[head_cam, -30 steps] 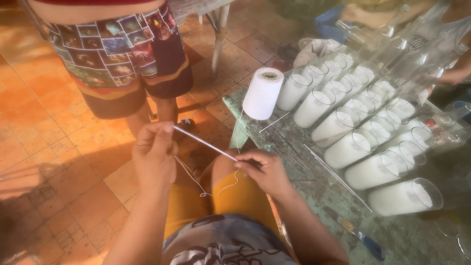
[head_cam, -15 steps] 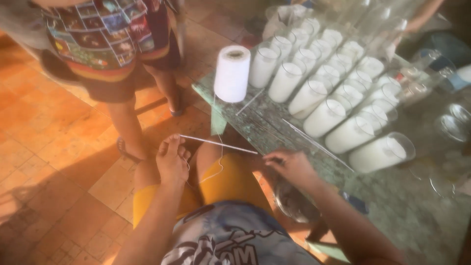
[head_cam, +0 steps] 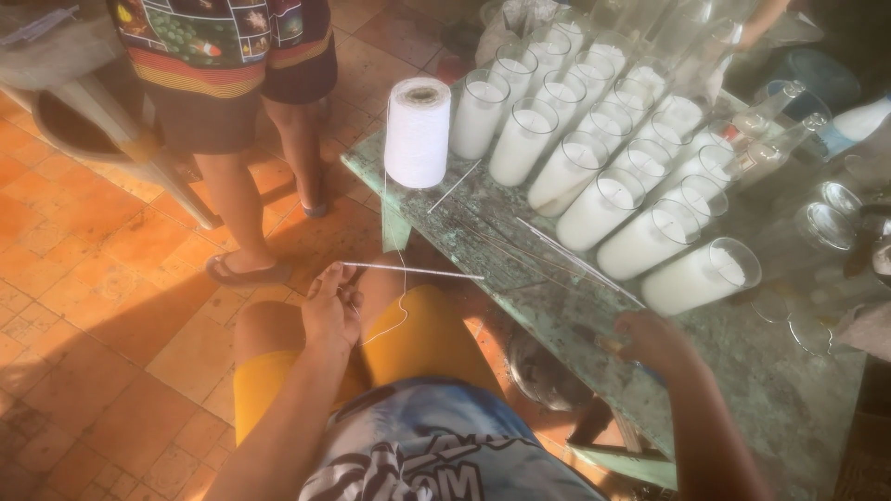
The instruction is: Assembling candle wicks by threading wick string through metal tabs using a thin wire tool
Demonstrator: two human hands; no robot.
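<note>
Metal, thin and straight: that is the rod your left hand pinches at one end, fingers closed round it just above your lap. It looks like a pale grey needle or wire, held nearly level, its free tip pointing to your right and ending close to the front edge of the worn green table. A fine white thread drops from the spool, passes the rod and curls in a loose loop over your yellow shorts, near your left fingers.

Your right hand rests on the table top, well apart from the rod, fingers curled over something small and dark with a blue bit showing; you cannot tell from this view what it is or how tightly it is gripped.

On the table, the tall white spool of thread stands upright near the far left corner. More thin rods lie flat on the table between the spool and your right hand. Behind them stand rows of clear glasses filled with white wax, close together.

On the orange tiled floor to your left, another person stands in patterned shorts and sandals.
</note>
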